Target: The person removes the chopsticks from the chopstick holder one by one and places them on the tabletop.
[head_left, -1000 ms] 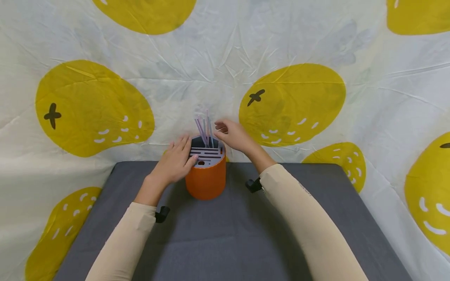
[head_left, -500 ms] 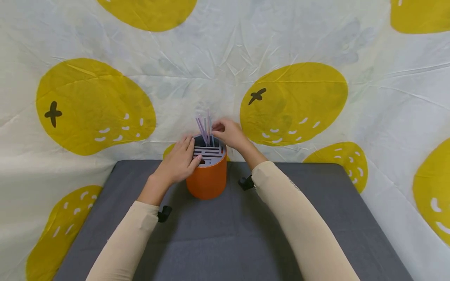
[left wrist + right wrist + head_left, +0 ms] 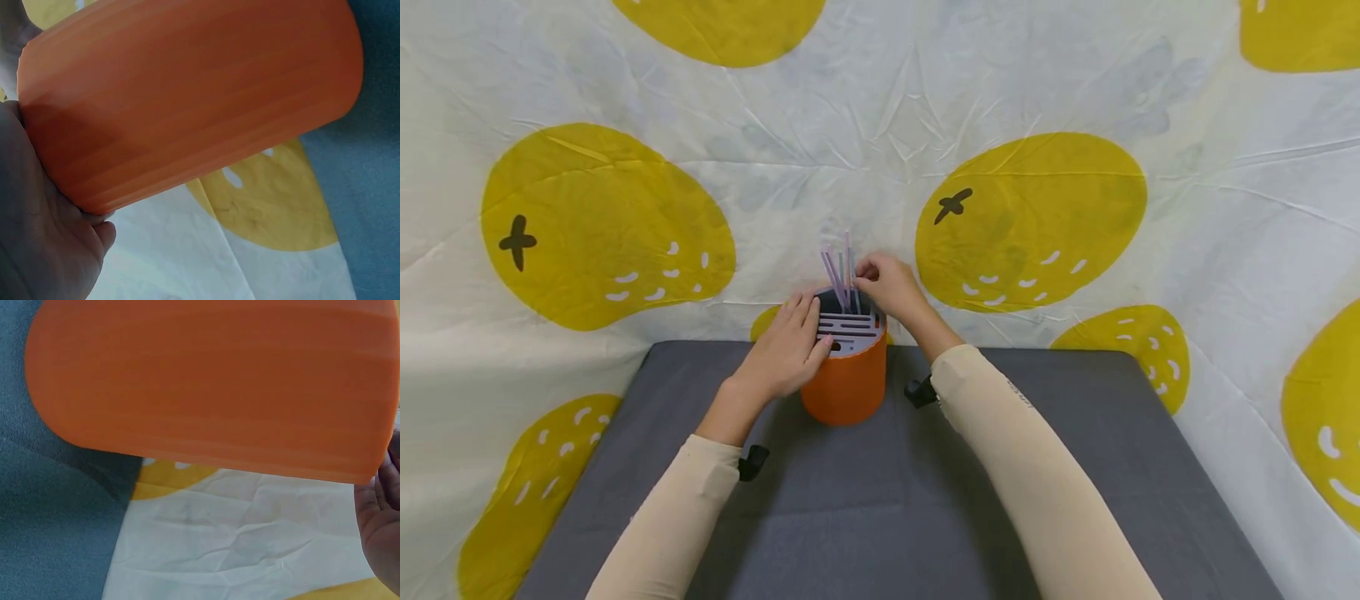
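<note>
An orange cylindrical holder (image 3: 844, 385) with a grey slotted top (image 3: 848, 327) stands at the back of the grey mat (image 3: 887, 500). Several thin purple straws (image 3: 841, 275) stick up from its far side. My left hand (image 3: 786, 348) grips the holder's left side, thumb on the slotted top. My right hand (image 3: 886, 283) pinches the straws just above the rim. The orange wall (image 3: 187, 100) fills the left wrist view beside my palm (image 3: 44, 244). In the right wrist view the same orange wall (image 3: 219, 381) fills the frame, with my right palm (image 3: 381, 519) at the edge.
A white cloth with large yellow fruit shapes (image 3: 1030, 217) hangs close behind the holder and drapes around the mat on both sides. Black wrist straps (image 3: 751, 461) show at both sleeves.
My right hand moved left from beside the straws and closed its fingers on them. The left hand stayed on the holder.
</note>
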`<state>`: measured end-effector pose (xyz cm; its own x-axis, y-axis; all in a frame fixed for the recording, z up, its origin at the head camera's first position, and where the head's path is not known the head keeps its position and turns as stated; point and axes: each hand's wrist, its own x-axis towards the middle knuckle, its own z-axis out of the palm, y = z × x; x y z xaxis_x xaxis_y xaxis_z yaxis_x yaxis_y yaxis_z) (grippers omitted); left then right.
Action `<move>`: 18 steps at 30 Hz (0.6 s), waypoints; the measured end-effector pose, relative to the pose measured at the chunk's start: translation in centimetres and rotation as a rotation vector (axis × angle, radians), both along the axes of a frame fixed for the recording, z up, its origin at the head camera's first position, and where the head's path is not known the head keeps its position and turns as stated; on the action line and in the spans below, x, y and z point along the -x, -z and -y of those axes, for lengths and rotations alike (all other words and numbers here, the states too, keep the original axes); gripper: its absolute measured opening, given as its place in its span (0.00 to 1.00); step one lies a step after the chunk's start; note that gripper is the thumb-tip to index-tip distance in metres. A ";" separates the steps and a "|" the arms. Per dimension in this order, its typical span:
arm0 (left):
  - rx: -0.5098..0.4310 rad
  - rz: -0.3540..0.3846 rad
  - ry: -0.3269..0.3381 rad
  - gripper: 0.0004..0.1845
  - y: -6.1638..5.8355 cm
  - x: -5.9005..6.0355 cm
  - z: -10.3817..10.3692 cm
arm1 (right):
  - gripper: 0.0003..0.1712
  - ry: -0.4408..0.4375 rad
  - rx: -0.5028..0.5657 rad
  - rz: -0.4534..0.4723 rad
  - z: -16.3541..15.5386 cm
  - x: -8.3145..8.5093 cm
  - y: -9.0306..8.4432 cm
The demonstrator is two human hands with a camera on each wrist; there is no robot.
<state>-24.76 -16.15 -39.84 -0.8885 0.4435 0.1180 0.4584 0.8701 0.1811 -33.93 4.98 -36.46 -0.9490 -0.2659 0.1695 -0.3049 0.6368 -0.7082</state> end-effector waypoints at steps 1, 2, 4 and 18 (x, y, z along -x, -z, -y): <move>-0.003 0.002 0.001 0.39 0.0 0.0 0.0 | 0.09 0.001 0.000 -0.004 0.0 0.0 0.0; -0.005 0.007 0.001 0.39 0.0 -0.1 -0.1 | 0.09 0.000 0.003 -0.009 0.0 0.0 0.0; -0.007 0.006 0.003 0.39 0.0 -0.1 -0.2 | 0.08 -0.002 0.007 -0.015 -0.1 -0.1 0.0; 0.000 0.016 -0.002 0.39 -0.2 0.1 -0.2 | 0.07 -0.055 0.187 -0.028 -1.5 -0.7 -0.6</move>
<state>-24.87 -15.99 -39.66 -0.8913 0.4414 0.1033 0.4533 0.8712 0.1885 -33.25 6.47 -35.85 -0.9281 -0.2783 0.2474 -0.3570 0.4766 -0.8034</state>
